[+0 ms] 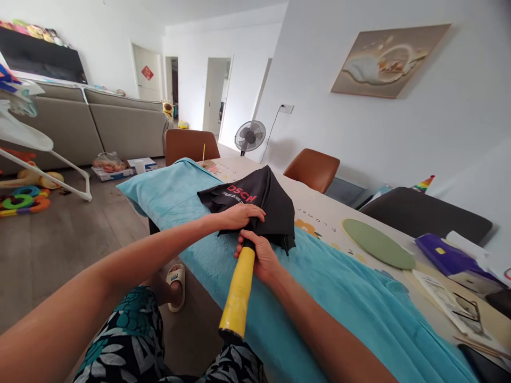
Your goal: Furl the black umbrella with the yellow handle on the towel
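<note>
A black umbrella (275, 205) with red and white lettering lies on the light blue cloth (339, 287), its canopy loosely folded. Its thick yellow handle (239, 287) points back toward my lap. Around the shaft, just above the handle, my right hand (261, 255) is closed. My left hand (241, 215) is on the lower canopy near the lettering, its fingers bent over the black fabric folds. The folds hide part of the left fingertips.
The blue cloth covers the near side of a cream table (331, 213). To the right are a green oval mat (377, 244), a purple box (447, 255), glasses (467, 308) and a black phone (483, 364). Brown chairs (313, 169) and a fan (250, 135) stand beyond.
</note>
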`<state>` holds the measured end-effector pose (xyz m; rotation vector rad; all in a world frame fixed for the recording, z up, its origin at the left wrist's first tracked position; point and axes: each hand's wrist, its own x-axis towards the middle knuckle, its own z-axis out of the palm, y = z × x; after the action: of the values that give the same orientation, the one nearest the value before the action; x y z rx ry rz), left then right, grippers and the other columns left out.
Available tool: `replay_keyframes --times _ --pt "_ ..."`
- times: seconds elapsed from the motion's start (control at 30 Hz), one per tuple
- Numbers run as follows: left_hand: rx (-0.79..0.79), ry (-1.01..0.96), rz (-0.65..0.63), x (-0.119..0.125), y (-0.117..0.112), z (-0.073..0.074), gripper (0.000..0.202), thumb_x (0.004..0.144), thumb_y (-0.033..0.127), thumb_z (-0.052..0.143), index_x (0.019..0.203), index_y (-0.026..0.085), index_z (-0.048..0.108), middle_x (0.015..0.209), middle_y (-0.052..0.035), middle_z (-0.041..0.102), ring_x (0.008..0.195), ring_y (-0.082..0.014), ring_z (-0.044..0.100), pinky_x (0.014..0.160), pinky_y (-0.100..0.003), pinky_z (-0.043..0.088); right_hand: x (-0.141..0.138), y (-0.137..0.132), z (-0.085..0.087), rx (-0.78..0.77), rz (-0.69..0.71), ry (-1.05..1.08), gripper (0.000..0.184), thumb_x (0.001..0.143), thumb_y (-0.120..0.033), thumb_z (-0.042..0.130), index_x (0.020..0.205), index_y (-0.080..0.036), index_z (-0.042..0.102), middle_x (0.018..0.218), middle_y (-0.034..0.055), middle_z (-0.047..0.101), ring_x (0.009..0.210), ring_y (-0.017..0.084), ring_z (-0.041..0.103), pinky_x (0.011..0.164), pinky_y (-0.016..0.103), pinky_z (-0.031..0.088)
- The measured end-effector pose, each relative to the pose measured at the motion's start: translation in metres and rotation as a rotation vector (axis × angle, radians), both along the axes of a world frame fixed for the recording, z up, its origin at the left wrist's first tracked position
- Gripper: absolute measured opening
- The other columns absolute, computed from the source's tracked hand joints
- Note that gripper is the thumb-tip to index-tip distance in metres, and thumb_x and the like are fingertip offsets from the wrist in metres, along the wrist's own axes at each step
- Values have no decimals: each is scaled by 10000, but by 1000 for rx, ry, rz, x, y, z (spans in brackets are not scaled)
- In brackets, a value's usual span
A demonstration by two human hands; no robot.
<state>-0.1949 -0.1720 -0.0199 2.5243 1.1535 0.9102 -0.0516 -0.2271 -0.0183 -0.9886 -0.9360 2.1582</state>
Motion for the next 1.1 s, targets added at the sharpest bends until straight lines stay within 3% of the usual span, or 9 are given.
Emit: replay_keyframes --times 0.27,0.53,0.8,0.93,1.1 --pt "111 -73 42 19 -6 -29 448 650 -35 317 963 148 581 1185 -91 548 1148 -120 467 1001 -295 357 20 8 -9 -109 15 73 155 799 -254 534 693 -141 529 571 -9 545 445 103 512 424 251 480" --pt "109 -62 84 20 -9 -29 511 604 -53 287 971 159 571 1199 -71 550 1178 -107 439 1010 -304 354 15 4 -11 -61 -31 47 110 750 -156 534 644 -139 510 508 -33 494 406 77 470 401 212 466" --pt "104 -78 123 23 -13 -31 543 585 -49 292 1002 147 579 1204 -74 557 1190 -103 429 1017 -283 344 12 3 -12 -1 -58 -49 107 698 -153 531 602 -146 486 487 -35 473 388 78 454 366 215 455" --pt "22 62 157 17 -20 -18 558 589 -34 333 1035 192 580 1256 -23 531 1211 -129 415 1035 -329 303 8 1 -10 41 -64 -180 116 663 -134 532 564 -144 471 459 -24 479 369 89 465 356 225 449" --pt "-13 175 161 20 -33 29 489 632 -20 326 945 226 609 1104 32 627 1049 -129 537 1041 -344 255 4 -3 -9 139 33 -343 137 643 -159 513 515 -155 465 394 13 478 347 135 482 342 273 447"
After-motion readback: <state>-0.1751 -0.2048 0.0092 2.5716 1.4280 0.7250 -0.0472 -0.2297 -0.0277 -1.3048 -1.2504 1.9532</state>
